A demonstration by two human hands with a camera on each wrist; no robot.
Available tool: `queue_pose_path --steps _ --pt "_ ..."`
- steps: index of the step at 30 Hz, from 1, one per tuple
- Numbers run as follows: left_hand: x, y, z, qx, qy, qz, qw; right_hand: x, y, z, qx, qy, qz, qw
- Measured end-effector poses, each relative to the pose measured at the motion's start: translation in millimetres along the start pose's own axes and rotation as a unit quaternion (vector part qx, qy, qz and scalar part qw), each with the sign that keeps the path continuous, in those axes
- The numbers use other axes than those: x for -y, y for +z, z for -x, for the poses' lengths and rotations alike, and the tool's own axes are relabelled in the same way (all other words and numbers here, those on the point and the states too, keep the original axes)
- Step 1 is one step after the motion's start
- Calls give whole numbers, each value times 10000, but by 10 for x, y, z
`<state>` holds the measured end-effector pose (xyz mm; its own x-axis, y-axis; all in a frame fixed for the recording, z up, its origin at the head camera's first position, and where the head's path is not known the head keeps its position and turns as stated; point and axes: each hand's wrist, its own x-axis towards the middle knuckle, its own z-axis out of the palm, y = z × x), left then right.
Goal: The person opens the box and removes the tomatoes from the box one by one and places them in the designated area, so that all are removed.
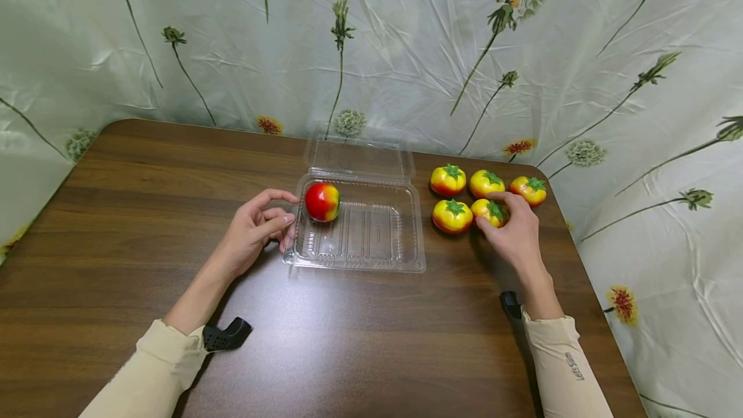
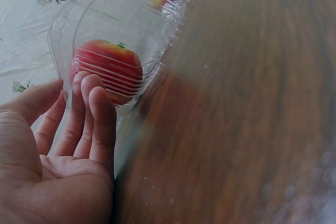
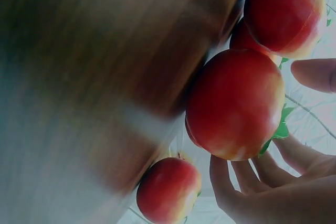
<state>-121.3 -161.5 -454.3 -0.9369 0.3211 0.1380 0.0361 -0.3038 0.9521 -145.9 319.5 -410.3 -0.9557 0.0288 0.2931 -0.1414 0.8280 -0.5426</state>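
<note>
A clear plastic clamshell box lies on the table with its lid folded back. One glossy red-and-yellow fruit sits in the box's left back corner. My left hand pinches the box's left rim, its other fingers bent against the wall beside that fruit. At the right, my right hand reaches round a yellow-and-red fruit with a green leafy top. In the right wrist view its fingers lie against this fruit, while the thumb stands off from it.
Around the right hand several similar fruits stand in two rows, among them a front-left one and a far-right one. The brown wooden table ends at a flowered cloth behind.
</note>
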Motion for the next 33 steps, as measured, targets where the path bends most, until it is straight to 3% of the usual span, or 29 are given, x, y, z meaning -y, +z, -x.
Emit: queue_pose_path --steps 13,33 --pt "-4 8 4 -4 3 17 10000 16 -6 -6 -421 55 -206 9989" --pt "-3 3 1 38 33 39 10000 48 -15 1 -553 76 -366 9978"
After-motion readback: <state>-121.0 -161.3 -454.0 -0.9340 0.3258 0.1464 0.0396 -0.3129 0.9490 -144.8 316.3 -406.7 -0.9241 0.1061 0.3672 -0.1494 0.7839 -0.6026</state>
